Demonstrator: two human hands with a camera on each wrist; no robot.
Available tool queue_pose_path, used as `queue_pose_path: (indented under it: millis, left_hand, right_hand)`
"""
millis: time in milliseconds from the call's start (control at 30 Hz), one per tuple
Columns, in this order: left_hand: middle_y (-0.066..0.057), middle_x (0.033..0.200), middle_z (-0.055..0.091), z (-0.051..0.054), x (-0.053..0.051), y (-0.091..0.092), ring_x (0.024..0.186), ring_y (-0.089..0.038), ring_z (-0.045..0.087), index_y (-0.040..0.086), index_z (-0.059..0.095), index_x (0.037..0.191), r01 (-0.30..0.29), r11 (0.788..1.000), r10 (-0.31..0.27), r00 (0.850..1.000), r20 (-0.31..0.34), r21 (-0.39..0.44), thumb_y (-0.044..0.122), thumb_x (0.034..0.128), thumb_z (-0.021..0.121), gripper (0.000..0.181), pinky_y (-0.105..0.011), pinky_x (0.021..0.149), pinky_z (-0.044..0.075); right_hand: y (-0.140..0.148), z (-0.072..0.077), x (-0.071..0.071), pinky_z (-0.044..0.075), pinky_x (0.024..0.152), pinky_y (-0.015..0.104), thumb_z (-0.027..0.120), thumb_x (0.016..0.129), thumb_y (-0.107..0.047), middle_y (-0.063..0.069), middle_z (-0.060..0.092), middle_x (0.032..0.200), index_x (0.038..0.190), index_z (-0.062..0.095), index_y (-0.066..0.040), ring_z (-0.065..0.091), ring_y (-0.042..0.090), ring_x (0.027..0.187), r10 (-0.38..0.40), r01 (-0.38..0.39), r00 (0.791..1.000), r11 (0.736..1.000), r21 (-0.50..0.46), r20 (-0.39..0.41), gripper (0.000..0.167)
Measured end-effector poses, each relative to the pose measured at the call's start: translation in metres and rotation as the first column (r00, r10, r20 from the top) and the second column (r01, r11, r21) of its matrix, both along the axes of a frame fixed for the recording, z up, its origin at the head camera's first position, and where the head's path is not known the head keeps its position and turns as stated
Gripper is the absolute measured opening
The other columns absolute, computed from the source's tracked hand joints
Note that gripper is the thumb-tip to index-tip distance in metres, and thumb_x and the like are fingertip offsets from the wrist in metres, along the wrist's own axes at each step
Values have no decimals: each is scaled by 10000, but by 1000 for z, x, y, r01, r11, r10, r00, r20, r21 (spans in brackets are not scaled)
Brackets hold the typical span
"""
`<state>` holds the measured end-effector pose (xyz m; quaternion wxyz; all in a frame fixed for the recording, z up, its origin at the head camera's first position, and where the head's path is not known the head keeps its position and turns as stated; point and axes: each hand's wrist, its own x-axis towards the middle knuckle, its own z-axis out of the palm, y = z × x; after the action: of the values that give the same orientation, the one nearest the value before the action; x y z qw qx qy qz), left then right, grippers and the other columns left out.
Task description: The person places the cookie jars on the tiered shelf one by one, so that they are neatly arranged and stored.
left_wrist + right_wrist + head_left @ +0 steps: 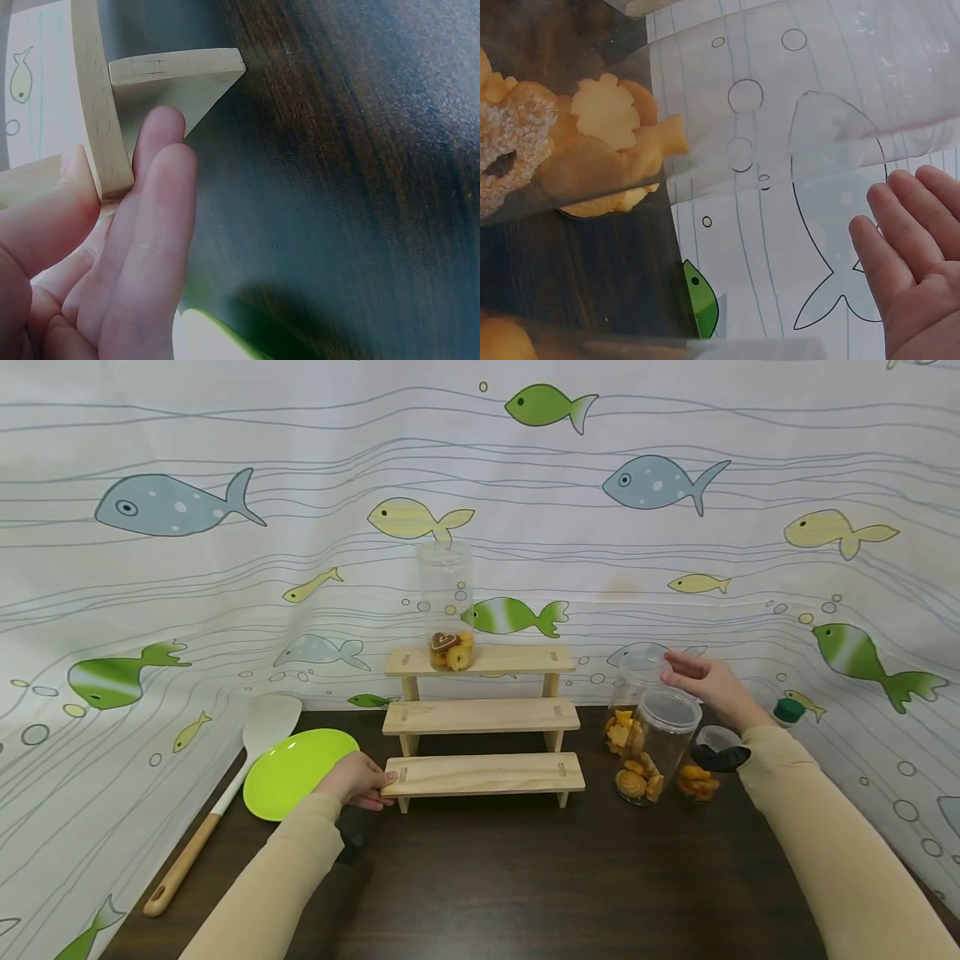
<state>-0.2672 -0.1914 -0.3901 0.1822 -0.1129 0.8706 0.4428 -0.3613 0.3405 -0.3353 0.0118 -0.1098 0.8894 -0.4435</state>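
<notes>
A pale wooden stand (pixel 480 716) with three steps stood on a dark brown table (pixel 480 885), its long axis running left to right and its steps rising away from the person toward a fish-patterned wall (pixel 480 443). It was plain, light-grained wood, with straight boards set on short legs.

The left hand (pixel 358 781) was at the left end of the bottom step (pixel 483 775); its grip was narrowed to the board's thickness, thumb on top and fingers underneath, pinching it.

At the right of the stand, a tall clear jar (pixel 628 697) stood upright on the table, lid end up, its long axis vertical. Golden cookies (pixel 621 732) filled its lower part, some with scalloped edges. The right hand (pixel 708 685) was beside the jar's upper end, on its right, the grip loose, with fingers extended and close together; whether the fingertips touched the jar could not be told.

A second clear jar (pixel 660 743) stood in front of that one, and a shorter jar (pixel 697 777) just right of it. Another tall jar (pixel 446 606) stood upright on the top step (pixel 517 658), left of its middle.
</notes>
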Motion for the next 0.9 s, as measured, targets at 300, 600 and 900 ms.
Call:
queue_pose_path:
  millis: [300, 600, 900]
  left_hand:
    - [-149, 745, 692, 0, 0, 0, 727, -267, 716, -148, 639, 1016, 1, 1000, -1, 1000, 2, -7, 149, 929, 610, 311, -316, 628, 595]
    - [-150, 741, 694, 0, 0, -4, 727, -272, 717, -153, 631, 1017, 23, 1000, -23, 1000, 16, -10, 152, 935, 601, 318, -313, 623, 595]
    - [-162, 755, 695, -1, 0, -2, 748, -284, 718, -158, 625, 1022, 21, 1000, -21, 1000, 6, 9, 151, 937, 596, 322, -315, 618, 596]
  right_hand:
    - [-1, -5, 2, 270, 1071, 635, 574, 947, -367, 266, 356, 1452, 1511, 202, -81, 264, 433, 1371, 11, -10, 1000, 1000, -28, 21, 734]
    - [-7, -8, 2, 288, 1086, 587, 603, 929, -370, 199, 195, 1544, 1512, 188, -72, 256, 416, 1384, -7, 10, 999, 997, -71, 31, 776]
    - [-8, -11, 3, 281, 1091, 590, 603, 934, -342, 211, 227, 1527, 1516, 203, -122, 234, 412, 1395, 3, 1, 999, 991, -134, 32, 740]
